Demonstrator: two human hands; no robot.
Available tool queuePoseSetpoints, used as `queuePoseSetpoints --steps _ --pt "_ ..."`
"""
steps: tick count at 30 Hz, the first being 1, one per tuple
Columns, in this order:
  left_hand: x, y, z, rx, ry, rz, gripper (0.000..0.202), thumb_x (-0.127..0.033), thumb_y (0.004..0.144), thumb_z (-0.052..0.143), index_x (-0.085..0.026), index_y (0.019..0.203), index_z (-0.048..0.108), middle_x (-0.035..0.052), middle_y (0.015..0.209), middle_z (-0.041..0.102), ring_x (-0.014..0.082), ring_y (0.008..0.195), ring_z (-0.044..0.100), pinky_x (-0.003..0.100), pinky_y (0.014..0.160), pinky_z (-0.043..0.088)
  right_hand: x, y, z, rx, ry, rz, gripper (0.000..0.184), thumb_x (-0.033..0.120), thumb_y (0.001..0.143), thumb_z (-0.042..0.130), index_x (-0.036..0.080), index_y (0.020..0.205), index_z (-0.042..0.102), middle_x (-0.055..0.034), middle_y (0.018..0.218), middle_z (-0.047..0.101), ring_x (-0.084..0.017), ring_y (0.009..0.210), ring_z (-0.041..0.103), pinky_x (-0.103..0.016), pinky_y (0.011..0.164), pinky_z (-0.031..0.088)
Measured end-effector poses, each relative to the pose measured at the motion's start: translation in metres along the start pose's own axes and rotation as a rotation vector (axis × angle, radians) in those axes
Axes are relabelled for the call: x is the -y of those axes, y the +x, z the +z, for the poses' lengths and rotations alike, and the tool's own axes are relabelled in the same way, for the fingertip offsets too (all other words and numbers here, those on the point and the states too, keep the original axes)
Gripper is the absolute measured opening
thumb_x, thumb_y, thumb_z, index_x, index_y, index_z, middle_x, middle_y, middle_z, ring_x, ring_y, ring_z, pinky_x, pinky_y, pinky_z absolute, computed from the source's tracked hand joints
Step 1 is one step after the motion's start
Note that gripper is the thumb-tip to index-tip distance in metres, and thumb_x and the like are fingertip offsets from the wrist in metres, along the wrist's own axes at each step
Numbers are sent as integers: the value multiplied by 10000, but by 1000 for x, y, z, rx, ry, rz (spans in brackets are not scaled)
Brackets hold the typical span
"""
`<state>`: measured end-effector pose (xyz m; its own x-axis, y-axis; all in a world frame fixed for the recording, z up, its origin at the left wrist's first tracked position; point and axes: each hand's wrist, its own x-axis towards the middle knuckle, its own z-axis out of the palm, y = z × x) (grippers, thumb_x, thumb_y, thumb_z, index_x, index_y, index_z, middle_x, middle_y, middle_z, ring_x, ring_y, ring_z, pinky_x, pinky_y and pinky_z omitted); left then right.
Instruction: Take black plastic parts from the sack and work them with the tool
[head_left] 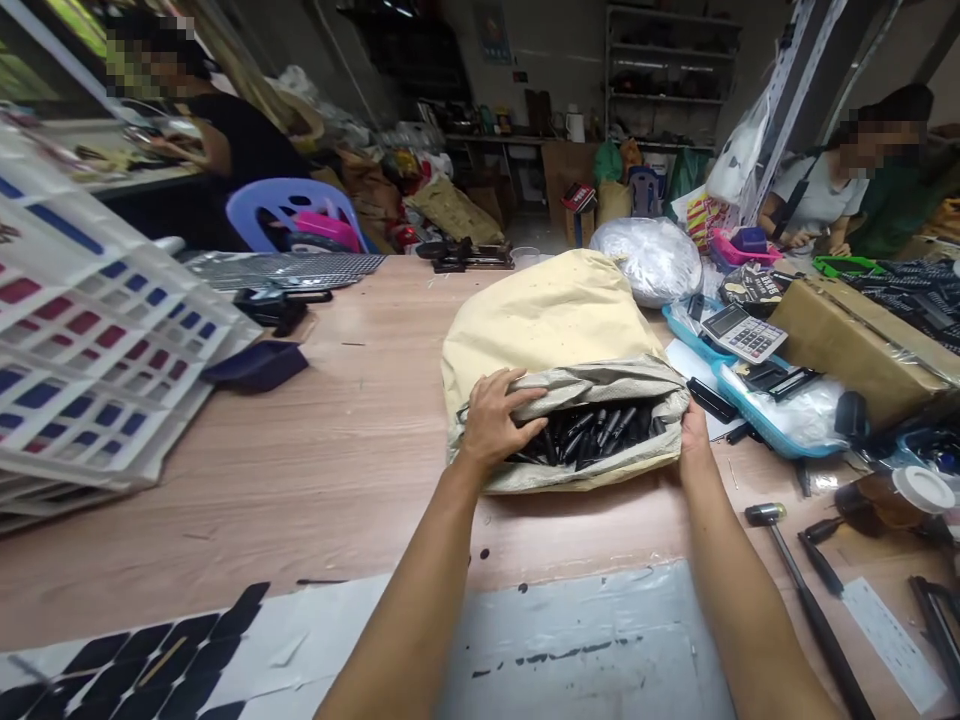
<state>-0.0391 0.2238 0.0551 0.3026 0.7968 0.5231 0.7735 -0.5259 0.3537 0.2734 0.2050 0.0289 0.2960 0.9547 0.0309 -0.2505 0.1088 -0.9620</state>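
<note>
A pale yellow sack (pixel 547 310) lies on the table in front of me, its grey-lined mouth facing my side. Inside the opening shows a heap of black, slender pieces (pixel 600 432); their exact kind I cannot tell. My left hand (pixel 495 425) grips the left end of the mouth, with some fingers over the upper flap and edge. At the opposite end my right hand (pixel 693 435) is closed round the sack's right edge, most of its fingers hidden behind the cloth.
White plastic baskets (pixel 97 330) stand at left beside a dark blue scoop-like tray (pixel 259 366). On the right are a calculator (pixel 742 330), blue baskets (pixel 787 410), a cardboard box (pixel 862 350) and a hammer (pixel 806 600). Two people sit farther back, left and right.
</note>
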Motion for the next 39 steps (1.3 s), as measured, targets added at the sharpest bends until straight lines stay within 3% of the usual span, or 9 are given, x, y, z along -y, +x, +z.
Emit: queuePoseSetpoints --steps 4,8,11,17,26,30,34,36,39 --pt "-55 -44 5 -262 -15 177 307 -348 818 688 -236 1101 725 108 1242 650 312 1172 566 470 1041 351 -11 0 7 -177 312 77 385 609 730 566 228 762 619 -25 661 661 -212 733 663 -371 693 578" --pt "-99 -96 24 -102 -45 272 293 -235 923 570 -191 1205 639 90 1052 680 218 943 617 360 872 426 -20 1 13 -306 429 67 359 564 765 512 222 789 619 -7 695 669 -198 730 673 -362 705 592" --pt "-114 -120 34 4 -72 238 206 -113 942 454 -179 989 644 45 804 631 181 726 556 311 678 395 -23 0 18 -331 427 54 333 524 772 488 219 791 619 -9 713 671 -202 744 676 -373 714 598" --pt "-127 -136 31 215 -165 143 144 -188 947 503 -202 934 645 35 839 633 199 798 550 344 746 385 -17 -3 15 -404 326 12 259 473 746 517 220 736 573 8 674 623 -184 727 641 -347 713 573" --pt "-130 -135 38 178 -124 -164 317 48 818 437 -181 926 627 52 895 650 209 870 569 334 790 417 33 -79 -19 -540 -319 -149 363 331 639 752 196 958 642 4 839 660 -146 760 569 -283 762 476" --pt "-138 -125 43 189 22 -45 305 1 869 419 -184 717 607 75 787 621 228 802 550 370 756 403 33 -135 -3 -166 -826 30 317 501 810 601 202 718 653 -15 630 657 -164 605 591 -279 665 459" --pt "-138 -134 26 148 -107 -3 185 -46 809 540 -189 852 650 61 845 611 238 896 559 392 852 429 22 -147 11 -164 -1019 167 390 532 828 552 230 583 588 -18 506 628 -189 599 632 -267 649 451" --pt "-132 -143 10 -10 -248 -175 264 -139 769 646 -203 1025 629 61 962 597 257 1006 547 424 926 441 18 -143 11 -211 -1032 188 333 529 772 612 234 618 598 -22 553 660 -198 639 650 -267 653 458" --pt "-113 -148 -12 -332 -506 -820 482 -295 742 741 -205 1156 511 72 1064 550 235 969 572 446 898 504 13 -138 7 -237 -1012 214 284 508 678 694 235 708 623 -21 625 692 -214 701 668 -276 667 472"
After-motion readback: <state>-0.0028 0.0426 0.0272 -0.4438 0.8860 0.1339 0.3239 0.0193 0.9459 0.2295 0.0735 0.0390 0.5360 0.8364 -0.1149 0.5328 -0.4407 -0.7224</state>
